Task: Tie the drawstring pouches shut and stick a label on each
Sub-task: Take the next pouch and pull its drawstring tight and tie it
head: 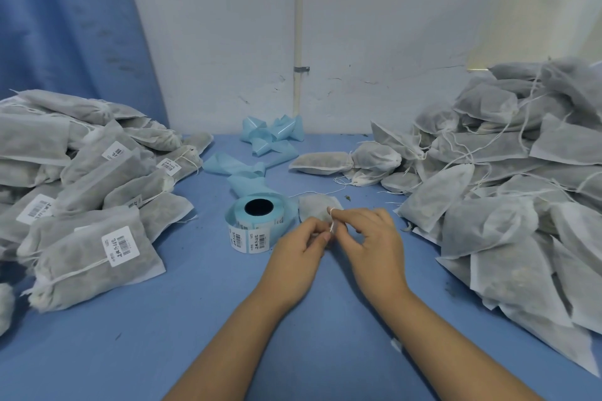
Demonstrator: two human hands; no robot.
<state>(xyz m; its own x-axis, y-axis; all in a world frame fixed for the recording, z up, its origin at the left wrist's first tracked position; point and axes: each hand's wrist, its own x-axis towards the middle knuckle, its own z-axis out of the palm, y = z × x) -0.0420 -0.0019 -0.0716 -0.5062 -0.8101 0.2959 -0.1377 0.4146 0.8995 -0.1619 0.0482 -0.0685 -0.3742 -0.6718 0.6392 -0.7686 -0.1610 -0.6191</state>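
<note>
Forearms enter from the bottom edge; the hands meet mid-table [163,335]. Left hand [301,246]: fingers curled, thumb and forefinger pinching the drawstring [332,224] close to the pouch mouth. Right hand [373,234]: same string looped round the index fingertip and nipped against the thumb. So both hands are gripping cord, neither one free.

Scene, left to right:
- Finished pile [81,205]: pouches tied, white barcode labels on.
- Label roll [257,225]: standing on end just left of the hands, labels facing out.
- Spent blue backing strip [257,153]: trails behind the roll toward the wall.
- Current pouch [314,207]: flat on the table, just beyond the fingers, no label visible.
- Untied pile [505,189]: loose strings, no labels.

Step in hand, as I read it: knotting this pouch, loop formed but not cinched. The next move needs the loop pulled tight against the gathered mouth without slipping off the finger early. Then one hand has to come free to peel a label.
</note>
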